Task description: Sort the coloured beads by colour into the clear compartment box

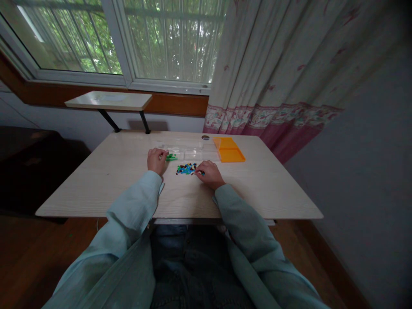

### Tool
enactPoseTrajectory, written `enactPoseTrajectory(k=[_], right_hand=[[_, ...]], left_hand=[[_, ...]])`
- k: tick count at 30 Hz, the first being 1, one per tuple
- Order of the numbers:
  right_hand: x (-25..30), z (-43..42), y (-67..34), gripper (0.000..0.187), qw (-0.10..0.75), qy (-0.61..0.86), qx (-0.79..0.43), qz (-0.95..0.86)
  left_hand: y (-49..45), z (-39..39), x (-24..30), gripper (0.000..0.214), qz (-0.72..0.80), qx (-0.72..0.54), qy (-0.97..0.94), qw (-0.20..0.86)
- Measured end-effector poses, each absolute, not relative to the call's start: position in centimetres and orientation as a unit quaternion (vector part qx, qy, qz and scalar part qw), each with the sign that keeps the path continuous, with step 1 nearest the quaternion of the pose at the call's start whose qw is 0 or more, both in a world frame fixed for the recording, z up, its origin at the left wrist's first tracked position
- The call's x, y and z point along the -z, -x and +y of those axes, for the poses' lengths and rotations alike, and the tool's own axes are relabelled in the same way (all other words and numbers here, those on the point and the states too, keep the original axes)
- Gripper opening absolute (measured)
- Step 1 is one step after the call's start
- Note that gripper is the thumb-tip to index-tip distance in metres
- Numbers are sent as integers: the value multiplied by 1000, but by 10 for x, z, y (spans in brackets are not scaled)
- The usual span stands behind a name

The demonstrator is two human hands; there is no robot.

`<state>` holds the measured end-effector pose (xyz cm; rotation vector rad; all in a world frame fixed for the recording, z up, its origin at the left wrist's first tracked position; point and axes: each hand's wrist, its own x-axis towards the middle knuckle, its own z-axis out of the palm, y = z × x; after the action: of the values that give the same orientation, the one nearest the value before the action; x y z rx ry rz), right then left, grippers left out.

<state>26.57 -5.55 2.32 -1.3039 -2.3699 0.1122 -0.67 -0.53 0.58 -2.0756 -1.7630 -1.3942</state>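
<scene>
Between the left hand (156, 161) and right hand (210, 174), fingers apparently narrowed, small loose multicoloured pieces (186, 169) could be scattered if brushed; whether anything is gripped cannot be told.

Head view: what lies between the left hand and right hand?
A mixed-colour pile of small pieces and, beside the left hand, green pieces. Head view shows both.

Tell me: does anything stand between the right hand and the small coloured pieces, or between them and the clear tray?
Nothing visible does. The right hand is at the right edge of the coloured pieces, and just a strip of tabletop lies between them and the clear tray.
</scene>
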Motion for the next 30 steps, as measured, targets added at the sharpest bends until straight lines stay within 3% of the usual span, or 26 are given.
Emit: enactPoseTrajectory(k=[14,30], right_hand=[[-19,-51,-265,14,224,481,-41,-846],[-23,-54,-266,18,184,483,-34,-855]], left_hand=[[9,-2,1,23,-582,458,671,41],[9,-2,2,27,-592,444,671,34]])
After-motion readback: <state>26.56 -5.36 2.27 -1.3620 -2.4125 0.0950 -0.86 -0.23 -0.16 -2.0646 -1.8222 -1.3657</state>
